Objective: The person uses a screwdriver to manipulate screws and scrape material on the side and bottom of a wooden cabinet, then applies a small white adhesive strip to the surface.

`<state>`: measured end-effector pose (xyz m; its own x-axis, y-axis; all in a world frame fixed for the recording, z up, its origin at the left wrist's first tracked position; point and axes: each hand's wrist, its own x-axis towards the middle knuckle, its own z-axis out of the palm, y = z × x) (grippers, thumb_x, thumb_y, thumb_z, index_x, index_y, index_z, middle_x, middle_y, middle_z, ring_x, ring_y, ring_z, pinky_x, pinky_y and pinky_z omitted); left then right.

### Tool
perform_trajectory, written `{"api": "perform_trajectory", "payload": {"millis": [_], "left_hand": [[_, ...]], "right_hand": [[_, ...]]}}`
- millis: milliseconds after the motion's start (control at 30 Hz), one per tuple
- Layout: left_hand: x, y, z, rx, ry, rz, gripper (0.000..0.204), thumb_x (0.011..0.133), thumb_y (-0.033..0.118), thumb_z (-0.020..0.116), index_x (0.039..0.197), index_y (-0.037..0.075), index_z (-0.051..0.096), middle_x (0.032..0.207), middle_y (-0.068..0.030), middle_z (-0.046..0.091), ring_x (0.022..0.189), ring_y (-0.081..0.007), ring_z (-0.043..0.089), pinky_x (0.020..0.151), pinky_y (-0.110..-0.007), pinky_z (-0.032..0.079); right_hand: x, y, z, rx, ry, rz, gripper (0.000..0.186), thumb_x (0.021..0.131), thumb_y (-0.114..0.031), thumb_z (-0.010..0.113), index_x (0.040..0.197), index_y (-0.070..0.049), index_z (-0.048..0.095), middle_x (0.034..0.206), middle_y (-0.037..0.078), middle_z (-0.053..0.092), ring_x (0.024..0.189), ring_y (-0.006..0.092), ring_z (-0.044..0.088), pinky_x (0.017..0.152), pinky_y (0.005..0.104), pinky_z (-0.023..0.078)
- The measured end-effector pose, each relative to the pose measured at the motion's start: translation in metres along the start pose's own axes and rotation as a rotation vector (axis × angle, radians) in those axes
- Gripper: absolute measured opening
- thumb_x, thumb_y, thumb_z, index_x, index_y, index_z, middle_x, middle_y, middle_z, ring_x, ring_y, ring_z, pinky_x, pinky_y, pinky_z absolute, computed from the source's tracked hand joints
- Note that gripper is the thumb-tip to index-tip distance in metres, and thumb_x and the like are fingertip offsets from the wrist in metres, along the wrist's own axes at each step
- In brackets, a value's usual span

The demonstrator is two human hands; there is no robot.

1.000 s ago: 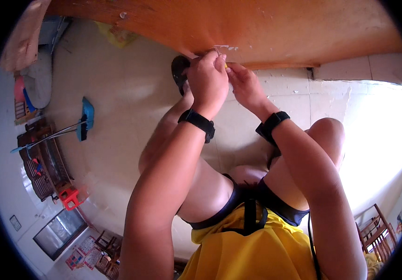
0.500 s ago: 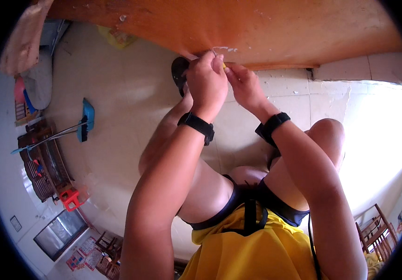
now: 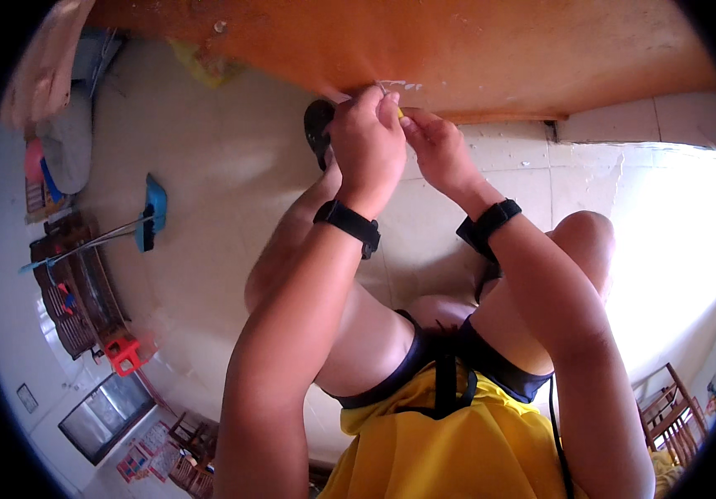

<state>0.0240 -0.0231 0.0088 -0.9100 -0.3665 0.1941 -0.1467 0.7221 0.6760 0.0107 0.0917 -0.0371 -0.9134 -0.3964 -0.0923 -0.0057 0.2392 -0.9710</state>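
Both my hands are closed around one slim tool with a yellow handle, mostly hidden by my fingers. A thin, pale tip pokes out above my left hand, against the lower part of an orange-brown wooden panel. The tool's exact kind is too covered to make out. My right hand pinches it at the yellow end, just right of the left fingers. White scuff marks show on the panel beside the tip. A black band circles each wrist.
Pale floor tiles spread below the panel, with small crumbs near its lower edge. A blue dustpan stands at left, a red stool farther down. A wooden chair is at lower right. My foot in a dark shoe is beside my left hand.
Almost nothing differs. Both hands stay at the same spot on the panel with the tool, and the whole view has shifted very slightly.
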Motion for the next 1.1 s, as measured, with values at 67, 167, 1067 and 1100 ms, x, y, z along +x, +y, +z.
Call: {"api": "perform_trajectory", "payload": {"millis": [67, 167, 1067, 1100], "left_hand": [[-0.002, -0.005, 0.003, 0.028, -0.032, 0.005, 0.020, 0.091, 0.018, 0.059, 0.082, 0.001, 0.062, 0.074, -0.0188, 0.064, 0.069, -0.0350, 0.062, 0.062, -0.040, 0.047], [-0.003, -0.009, 0.007, 0.059, -0.062, 0.002, 0.020, 0.091, 0.018, 0.058, 0.083, 0.001, 0.063, 0.075, -0.0188, 0.064, 0.069, -0.0351, 0.063, 0.062, -0.040, 0.047], [0.001, -0.005, 0.002, -0.004, -0.049, -0.032, 0.019, 0.090, 0.017, 0.059, 0.082, 0.000, 0.062, 0.076, -0.0177, 0.065, 0.069, -0.0328, 0.062, 0.063, -0.040, 0.047], [0.001, -0.003, 0.001, 0.004, -0.078, -0.051, 0.019, 0.090, 0.017, 0.059, 0.082, 0.000, 0.062, 0.076, -0.0181, 0.065, 0.070, -0.0324, 0.063, 0.063, -0.040, 0.047]], "right_hand": [[-0.002, -0.006, -0.002, -0.054, -0.054, 0.168, 0.027, 0.096, -0.026, 0.051, 0.110, -0.006, 0.063, 0.095, 0.021, 0.066, 0.093, 0.0384, 0.063, 0.077, 0.0417, 0.050], [-0.007, 0.005, 0.007, -0.012, 0.003, 0.186, 0.026, 0.096, -0.026, 0.052, 0.109, -0.007, 0.063, 0.094, 0.021, 0.066, 0.091, 0.0395, 0.063, 0.077, 0.0421, 0.049], [-0.003, 0.003, 0.005, -0.059, 0.066, 0.051, 0.026, 0.095, -0.027, 0.051, 0.104, -0.007, 0.064, 0.091, 0.023, 0.064, 0.088, 0.0422, 0.062, 0.075, 0.0454, 0.049], [-0.004, 0.005, 0.004, -0.060, 0.067, 0.052, 0.026, 0.095, -0.027, 0.051, 0.104, -0.007, 0.064, 0.091, 0.023, 0.064, 0.088, 0.0422, 0.062, 0.075, 0.0454, 0.049]]}}
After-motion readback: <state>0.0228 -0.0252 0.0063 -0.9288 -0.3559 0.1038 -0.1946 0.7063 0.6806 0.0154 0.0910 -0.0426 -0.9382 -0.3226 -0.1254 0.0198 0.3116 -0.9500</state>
